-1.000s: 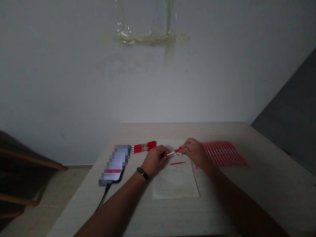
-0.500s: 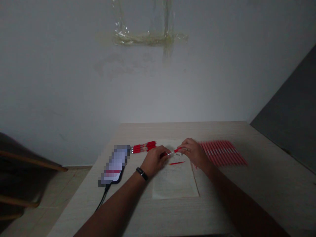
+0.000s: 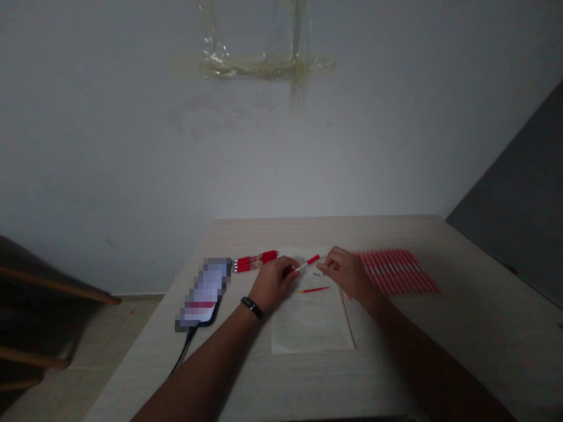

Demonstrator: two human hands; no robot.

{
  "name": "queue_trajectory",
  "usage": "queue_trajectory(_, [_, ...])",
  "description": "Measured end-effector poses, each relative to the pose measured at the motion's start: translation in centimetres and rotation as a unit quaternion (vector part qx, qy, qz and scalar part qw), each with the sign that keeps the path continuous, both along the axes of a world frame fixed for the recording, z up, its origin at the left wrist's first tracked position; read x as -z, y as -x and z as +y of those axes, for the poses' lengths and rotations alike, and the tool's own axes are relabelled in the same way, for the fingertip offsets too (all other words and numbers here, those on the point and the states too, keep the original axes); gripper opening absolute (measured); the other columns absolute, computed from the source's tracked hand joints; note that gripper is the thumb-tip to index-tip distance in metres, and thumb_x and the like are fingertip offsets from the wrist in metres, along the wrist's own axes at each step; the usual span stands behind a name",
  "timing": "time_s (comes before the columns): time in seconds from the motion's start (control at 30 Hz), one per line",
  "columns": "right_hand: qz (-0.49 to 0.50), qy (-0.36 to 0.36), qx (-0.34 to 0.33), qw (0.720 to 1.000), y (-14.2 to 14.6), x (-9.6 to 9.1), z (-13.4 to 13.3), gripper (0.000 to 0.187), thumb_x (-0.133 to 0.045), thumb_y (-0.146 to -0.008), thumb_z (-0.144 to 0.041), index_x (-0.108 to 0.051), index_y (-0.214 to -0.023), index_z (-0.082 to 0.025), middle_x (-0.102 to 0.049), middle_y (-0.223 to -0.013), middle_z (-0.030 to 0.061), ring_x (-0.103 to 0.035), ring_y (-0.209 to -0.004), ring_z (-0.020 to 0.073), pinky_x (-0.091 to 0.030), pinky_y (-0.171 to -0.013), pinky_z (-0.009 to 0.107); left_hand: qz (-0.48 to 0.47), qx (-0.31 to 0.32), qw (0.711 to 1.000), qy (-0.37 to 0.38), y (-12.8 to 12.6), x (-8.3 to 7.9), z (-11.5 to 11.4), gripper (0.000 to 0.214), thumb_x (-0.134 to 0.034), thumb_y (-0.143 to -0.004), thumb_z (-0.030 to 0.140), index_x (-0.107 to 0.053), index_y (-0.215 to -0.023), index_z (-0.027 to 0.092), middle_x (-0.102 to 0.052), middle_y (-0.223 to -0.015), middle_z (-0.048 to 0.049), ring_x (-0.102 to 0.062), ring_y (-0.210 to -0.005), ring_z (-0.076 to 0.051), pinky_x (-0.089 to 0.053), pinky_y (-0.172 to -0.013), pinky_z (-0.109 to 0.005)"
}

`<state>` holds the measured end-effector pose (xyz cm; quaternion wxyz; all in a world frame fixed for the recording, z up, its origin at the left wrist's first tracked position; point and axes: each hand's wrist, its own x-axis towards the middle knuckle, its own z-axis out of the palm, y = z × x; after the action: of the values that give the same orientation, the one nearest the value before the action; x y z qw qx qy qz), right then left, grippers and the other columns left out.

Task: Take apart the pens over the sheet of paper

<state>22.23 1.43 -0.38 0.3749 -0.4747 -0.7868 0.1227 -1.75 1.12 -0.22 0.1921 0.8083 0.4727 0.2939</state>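
Fingertips of our left hand (image 3: 275, 285) pinch a thin pen refill (image 3: 302, 267), white along the shaft and red at the far end, which tilts up and away across a sheet of paper (image 3: 308, 331). Our right hand (image 3: 346, 274) sits just beside that red end with its fingers curled inward; we cannot tell whether it grips anything. Below them, a short red piece (image 3: 315, 289) lies on the paper, with small grey bits (image 3: 317, 274) just above it. To the left lies a bundle of red pens (image 3: 255, 262), and to the right a flat row of red-and-white pens (image 3: 398, 272), both on the counter (image 3: 457, 351). A black band (image 3: 252, 308) circles our left wrist, near a pixelated phone (image 3: 204, 293) with its black cable (image 3: 182, 351). Beyond, tape (image 3: 264, 65) clings to the wall (image 3: 373, 140).
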Motion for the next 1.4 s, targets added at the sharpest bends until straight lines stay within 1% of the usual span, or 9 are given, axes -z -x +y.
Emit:
queue_trajectory(0.1, [-0.068, 0.039, -0.111, 0.991, 0.1, -0.3, -0.4, 0.011, -0.068, -0.09, -0.023, -0.07, -0.08, -0.02, -0.066, -0.083, 0.0009, -0.062, -0.078, 0.0145, -0.044, -0.072, 0.026, 0.003, -0.023, 1.0, 0.003, 0.2, 0.4, 0.3, 0.015, -0.062, -0.089, 0.026, -0.071, -0.099, 0.018, -0.07, -0.086, -0.005, -0.061, -0.075, -0.017, -0.043, -0.067, -0.028])
queue_trajectory(0.2, [-0.142, 0.072, -0.167, 0.973, 0.2, -0.1, -0.6, 0.007, -0.068, -0.09, -0.022, -0.074, -0.086, -0.021, -0.068, -0.088, 0.0019, -0.063, -0.084, 0.0163, -0.045, -0.076, 0.027, 0.016, -0.035, 0.999, 0.007, 0.3, 0.7, 0.4, 0.016, -0.064, -0.088, 0.027, -0.072, -0.098, 0.018, -0.07, -0.087, -0.0056, -0.061, -0.076, -0.017, -0.043, -0.067, -0.028])
queue_trajectory(0.5, [-0.203, 0.086, -0.147, 0.964, 0.3, 0.1, -0.8, 0.003, -0.071, -0.087, -0.021, -0.075, -0.088, -0.022, -0.069, -0.091, 0.0033, -0.064, -0.09, 0.0195, -0.045, -0.078, 0.03, 0.024, -0.023, 0.999, 0.016, 0.1, 0.5, 0.3, 0.015, -0.063, -0.088, 0.026, -0.072, -0.097, 0.018, -0.07, -0.088, -0.0064, -0.061, -0.077, -0.018, -0.044, -0.068, -0.028])
queue_trajectory(0.67, [-0.161, 0.058, -0.167, 0.971, 0.3, -0.4, -0.8, 0.003, -0.069, -0.088, -0.018, -0.069, -0.087, -0.02, -0.068, -0.095, 0.0044, -0.06, -0.097, 0.0204, -0.044, -0.087, 0.032, 0.012, -0.034, 0.999, 0.009, 0.3, 0.5, 0.3, 0.013, -0.065, -0.085, 0.023, -0.071, -0.096, 0.019, -0.07, -0.09, -0.0058, -0.062, -0.08, -0.018, -0.045, -0.071, -0.029])
queue_trajectory(0.8, [-0.124, 0.047, -0.159, 0.978, -0.2, -0.6, -0.5, 0.005, -0.067, -0.09, -0.015, -0.066, -0.088, -0.019, -0.066, -0.09, 0.0033, -0.057, -0.094, 0.0194, -0.043, -0.085, 0.032, 0.0, -0.052, 0.999, -0.003, 0.4, 0.5, 0.5, 0.01, -0.067, -0.082, 0.018, -0.069, -0.091, 0.019, -0.068, -0.089, -0.0048, -0.06, -0.081, -0.018, -0.046, -0.073, -0.029])
queue_trajectory(0.93, [-0.112, 0.017, -0.17, 0.979, -0.8, -0.8, 0.1, 0.007, -0.062, -0.095, -0.019, -0.068, -0.098, -0.021, -0.068, -0.094, 0.0041, -0.056, -0.096, 0.0205, -0.042, -0.087, 0.034, -0.002, -0.063, 0.998, -0.005, 0.5, 0.6, 0.6, 0.008, -0.066, -0.081, 0.017, -0.066, -0.089, 0.018, -0.067, -0.088, -0.0051, -0.06, -0.081, -0.019, -0.045, -0.071, -0.029])
queue_trajectory(1.03, [-0.11, -0.015, -0.137, 0.984, -1.2, -0.9, 0.6, 0.014, -0.058, -0.098, -0.021, -0.071, -0.104, -0.022, -0.067, -0.095, 0.0056, -0.056, -0.097, 0.0216, -0.042, -0.087, 0.035, -0.006, -0.064, 0.998, -0.008, 0.6, 0.7, 0.6, 0.008, -0.066, -0.081, 0.017, -0.065, -0.09, 0.019, -0.067, -0.089, -0.0049, -0.06, -0.081, -0.019, -0.045, -0.071, -0.03])
queue_trajectory(1.23, [-0.085, -0.057, -0.009, 0.995, -2.4, -0.5, 1.8, 0.014, -0.059, -0.096, -0.019, -0.072, -0.098, -0.022, -0.067, -0.093, 0.0063, -0.057, -0.094, 0.0225, -0.04, -0.084, 0.036, -0.012, -0.085, 0.996, -0.011, 0.8, 0.7, 0.6, 0.011, -0.066, -0.081, 0.016, -0.066, -0.091, 0.019, -0.069, -0.091, -0.0049, -0.06, -0.081, -0.019, -0.045, -0.072, -0.031])
queue_trajectory(1.4, [-0.066, -0.063, 0.012, 0.996, -2.8, 0.1, 2.2, 0.014, -0.061, -0.094, -0.017, -0.073, -0.1, -0.023, -0.066, -0.093, 0.0055, -0.057, -0.094, 0.0227, -0.04, -0.084, 0.036, -0.013, -0.082, 0.996, -0.014, 0.8, 0.9, 0.7, 0.009, -0.065, -0.082, 0.017, -0.066, -0.091, 0.019, -0.069, -0.09, -0.0051, -0.06, -0.08, -0.019, -0.044, -0.071, -0.031])
